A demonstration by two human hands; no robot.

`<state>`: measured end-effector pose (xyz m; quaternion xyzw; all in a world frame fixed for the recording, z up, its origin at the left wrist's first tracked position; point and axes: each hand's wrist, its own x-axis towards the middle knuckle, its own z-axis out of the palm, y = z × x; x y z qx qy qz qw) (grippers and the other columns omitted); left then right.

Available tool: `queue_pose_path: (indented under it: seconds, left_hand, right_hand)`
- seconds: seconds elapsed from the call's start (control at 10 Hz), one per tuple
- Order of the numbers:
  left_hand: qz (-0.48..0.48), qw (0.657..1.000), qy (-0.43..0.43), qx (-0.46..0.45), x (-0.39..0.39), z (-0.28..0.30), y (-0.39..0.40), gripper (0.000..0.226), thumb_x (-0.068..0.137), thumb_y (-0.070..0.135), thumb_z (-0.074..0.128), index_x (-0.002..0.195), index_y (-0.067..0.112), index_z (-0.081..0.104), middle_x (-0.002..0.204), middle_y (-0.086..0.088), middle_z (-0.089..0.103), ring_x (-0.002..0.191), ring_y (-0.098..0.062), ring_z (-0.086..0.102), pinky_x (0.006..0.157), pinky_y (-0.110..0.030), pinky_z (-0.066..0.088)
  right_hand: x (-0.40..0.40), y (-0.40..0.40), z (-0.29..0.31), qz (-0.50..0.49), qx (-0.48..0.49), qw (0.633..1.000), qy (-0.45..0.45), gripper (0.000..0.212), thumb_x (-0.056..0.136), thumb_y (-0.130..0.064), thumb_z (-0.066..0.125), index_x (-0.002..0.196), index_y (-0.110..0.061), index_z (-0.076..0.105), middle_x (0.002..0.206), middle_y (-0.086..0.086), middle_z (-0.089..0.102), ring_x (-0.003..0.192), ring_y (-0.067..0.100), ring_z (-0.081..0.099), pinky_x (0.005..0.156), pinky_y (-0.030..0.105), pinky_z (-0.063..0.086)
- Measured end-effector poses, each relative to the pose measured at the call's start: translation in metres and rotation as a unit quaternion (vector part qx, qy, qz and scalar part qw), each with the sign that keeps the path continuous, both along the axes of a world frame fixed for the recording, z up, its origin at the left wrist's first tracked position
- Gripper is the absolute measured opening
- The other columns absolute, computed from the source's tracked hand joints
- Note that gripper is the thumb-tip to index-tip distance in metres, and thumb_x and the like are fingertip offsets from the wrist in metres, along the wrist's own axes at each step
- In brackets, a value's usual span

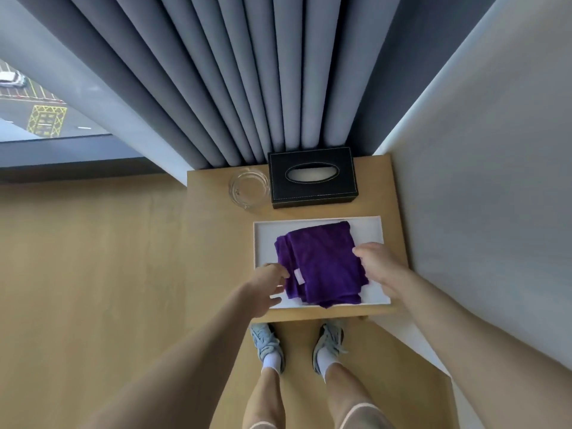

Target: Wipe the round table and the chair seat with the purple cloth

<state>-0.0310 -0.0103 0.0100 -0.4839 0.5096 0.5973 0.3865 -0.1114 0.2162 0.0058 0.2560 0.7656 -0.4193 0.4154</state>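
The purple cloth [322, 264] lies folded on a white tray [371, 227] on a small wooden side table [216, 218]. My left hand [269, 289] is at the cloth's left edge, its fingers curled at the edge near a pale label. At the cloth's right edge is my right hand [377, 267], its fingers touching the fabric. Whether either hand grips the cloth is not plain. No round table or chair is in view.
A black tissue box [312, 178] and a clear glass ashtray [249, 188] stand at the back of the side table. Grey curtains [247, 88] hang behind, a white wall [479, 196] is on the right, and wooden floor [93, 274] spreads to the left. My feet [297, 345] are below the table edge.
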Motion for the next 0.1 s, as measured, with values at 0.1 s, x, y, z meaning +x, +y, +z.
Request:
queue_pose_path:
  seconds: [0.1]
  left_hand:
    - [0.059,0.998,0.029,-0.006,0.0011,0.0233,-0.0087,0.016,0.098,0.015,0.055,0.1,0.009,0.07,0.099,-0.009,0.07,0.096,-0.024,0.068,0.09,-0.038,0.053]
  right_hand:
    - [-0.0044,0.0036,0.0339,-0.053,-0.058,0.997,-0.004,0.026,0.102,-0.021,0.058,0.122,-0.006,0.065,0.108,0.015,0.068,0.1,0.026,0.067,0.079,0.035,0.056]
